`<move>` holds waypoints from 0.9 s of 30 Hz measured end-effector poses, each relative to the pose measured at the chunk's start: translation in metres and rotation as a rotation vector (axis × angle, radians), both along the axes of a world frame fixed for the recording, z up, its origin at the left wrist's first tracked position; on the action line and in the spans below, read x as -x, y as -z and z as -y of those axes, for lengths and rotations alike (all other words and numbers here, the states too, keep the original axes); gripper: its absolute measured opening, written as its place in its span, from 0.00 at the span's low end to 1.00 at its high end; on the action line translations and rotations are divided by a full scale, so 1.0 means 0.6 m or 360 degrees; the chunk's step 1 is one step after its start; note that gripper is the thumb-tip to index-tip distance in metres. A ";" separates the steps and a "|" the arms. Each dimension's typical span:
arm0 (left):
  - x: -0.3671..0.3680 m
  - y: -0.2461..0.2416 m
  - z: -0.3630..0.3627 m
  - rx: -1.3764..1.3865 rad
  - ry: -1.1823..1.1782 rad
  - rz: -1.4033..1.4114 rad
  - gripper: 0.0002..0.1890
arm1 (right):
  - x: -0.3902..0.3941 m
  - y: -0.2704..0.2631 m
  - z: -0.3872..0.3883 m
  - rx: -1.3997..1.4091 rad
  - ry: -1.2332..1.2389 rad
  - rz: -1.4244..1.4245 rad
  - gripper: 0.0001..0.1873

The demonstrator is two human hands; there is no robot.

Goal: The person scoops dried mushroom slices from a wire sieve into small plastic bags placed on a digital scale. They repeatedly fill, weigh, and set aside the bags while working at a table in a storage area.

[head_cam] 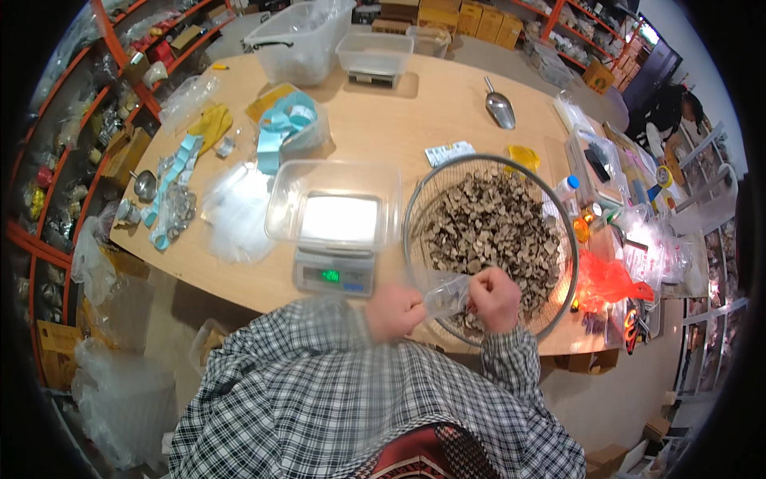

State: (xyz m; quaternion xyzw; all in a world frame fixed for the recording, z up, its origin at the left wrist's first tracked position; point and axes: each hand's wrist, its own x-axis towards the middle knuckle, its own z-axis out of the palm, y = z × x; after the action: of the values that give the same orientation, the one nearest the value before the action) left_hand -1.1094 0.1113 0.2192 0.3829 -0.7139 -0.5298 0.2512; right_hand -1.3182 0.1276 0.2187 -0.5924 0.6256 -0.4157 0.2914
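Note:
Between my two hands a small clear plastic bag [444, 296] is stretched, held over the near left rim of a round wire-mesh basket [573, 263]. My left hand [395, 311], somewhat blurred, grips the bag's left end; my right hand [494, 298] pinches its right end. Flat grey-brown dried pieces [491, 227] fill much of the basket. To the left stands a digital scale [334, 272] with a lit green display, a clear plastic tub [275, 206] on top of it. A pile of clear plastic bags [239, 215] lies left of the scale.
Behind are a tub of blue label strips [290, 123], a large translucent bin [299, 45] and a metal scoop [499, 108]. Bottles, a red plastic bag [610, 281] and orange-handled scissors [630, 329] lie right of the basket. A person [664, 111] is at the far right.

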 end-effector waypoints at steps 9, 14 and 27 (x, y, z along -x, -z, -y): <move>0.063 -0.035 0.070 0.0536 -0.0324 0.1089 0.20 | -0.057 0.020 -0.014 0.0295 -0.0265 -0.0264 0.14; 0.066 -0.043 0.096 0.0580 -0.0353 0.0710 0.16 | 0.020 -0.001 -0.004 0.0207 0.0073 -0.0373 0.14; 0.085 0.142 0.054 0.0116 0.0065 0.0252 0.15 | 0.363 0.209 0.371 0.0351 0.0401 -0.1008 0.27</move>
State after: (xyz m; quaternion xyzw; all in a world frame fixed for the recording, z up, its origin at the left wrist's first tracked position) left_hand -1.1604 0.0791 0.1343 0.3994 -0.7579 -0.4767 0.1969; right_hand -1.5361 -0.0953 0.0934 -0.6379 0.7044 -0.3091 -0.0360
